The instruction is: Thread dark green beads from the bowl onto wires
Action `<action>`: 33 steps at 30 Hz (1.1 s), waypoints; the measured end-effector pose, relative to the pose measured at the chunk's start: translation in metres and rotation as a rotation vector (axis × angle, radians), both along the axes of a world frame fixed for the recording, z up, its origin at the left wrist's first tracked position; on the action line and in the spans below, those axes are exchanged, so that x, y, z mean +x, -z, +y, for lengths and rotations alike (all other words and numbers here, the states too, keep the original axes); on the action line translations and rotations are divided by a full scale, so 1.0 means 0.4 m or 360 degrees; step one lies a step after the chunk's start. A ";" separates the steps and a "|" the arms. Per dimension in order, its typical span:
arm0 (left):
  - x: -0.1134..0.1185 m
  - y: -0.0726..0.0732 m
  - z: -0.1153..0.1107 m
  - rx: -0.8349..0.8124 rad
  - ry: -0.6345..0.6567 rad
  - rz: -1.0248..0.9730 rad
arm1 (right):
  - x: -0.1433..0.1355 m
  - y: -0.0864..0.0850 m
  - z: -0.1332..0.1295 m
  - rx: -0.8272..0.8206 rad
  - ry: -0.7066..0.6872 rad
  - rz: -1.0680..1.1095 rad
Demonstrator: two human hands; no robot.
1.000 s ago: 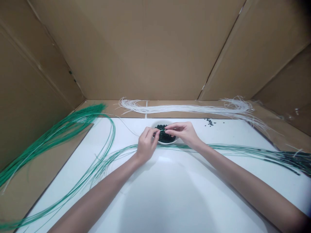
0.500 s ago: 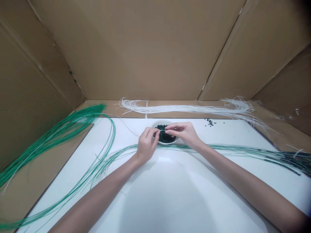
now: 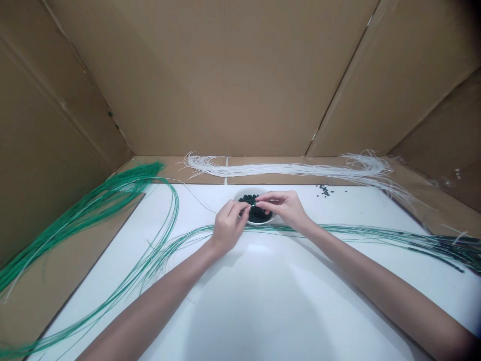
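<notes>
Over a small white bowl (image 3: 260, 223) filled with dark green beads (image 3: 258, 214), both hands meet almost fingertip to fingertip. My left hand (image 3: 230, 225) is closed in a pinch on a thin white string (image 3: 203, 203), whose short end sticks out towards the right hand. The string's tail trails back left to the green bundle. My right hand (image 3: 285, 206) pinches what looks like a small dark bead at the string's tip; the fingers partly hide it.
Green strands (image 3: 128, 281) run across the white table under both forearms, ending right in dark beaded lengths (image 3: 454, 250). A green bundle (image 3: 93, 213) lies left, white strings (image 3: 285, 170) along the back. Loose beads (image 3: 323, 190) are scattered back right. Cardboard walls (image 3: 225, 80) surround the table.
My left fingertips have shifted slightly right, closer to the right fingertips. The right hand stays nearly in place, still pinching.
</notes>
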State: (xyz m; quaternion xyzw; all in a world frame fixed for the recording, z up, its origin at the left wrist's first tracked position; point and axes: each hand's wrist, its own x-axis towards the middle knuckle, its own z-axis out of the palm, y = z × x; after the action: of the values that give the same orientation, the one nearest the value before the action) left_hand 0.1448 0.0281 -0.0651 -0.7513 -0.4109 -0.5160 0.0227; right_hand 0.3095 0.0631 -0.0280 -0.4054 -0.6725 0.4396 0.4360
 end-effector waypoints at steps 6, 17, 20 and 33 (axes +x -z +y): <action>0.001 0.000 0.000 0.0002 0.0002 -0.0002 | 0.005 0.009 -0.001 0.0095 -0.0174 -0.0155; 0.003 -0.004 -0.001 0.0031 0.0008 -0.0009 | 0.001 0.003 -0.005 0.0077 -0.0125 -0.0199; 0.003 -0.004 -0.001 0.0027 0.0010 -0.0017 | -0.001 0.000 -0.006 0.0037 -0.0106 -0.0176; 0.000 -0.002 0.001 -0.0004 0.0062 0.0029 | 0.001 0.004 -0.006 0.0130 -0.0165 -0.0197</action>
State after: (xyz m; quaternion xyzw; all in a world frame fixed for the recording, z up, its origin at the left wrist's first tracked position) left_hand 0.1448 0.0283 -0.0642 -0.7638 -0.3966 -0.5090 0.0155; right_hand 0.3100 0.0606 -0.0297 -0.3783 -0.7358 0.4079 0.3863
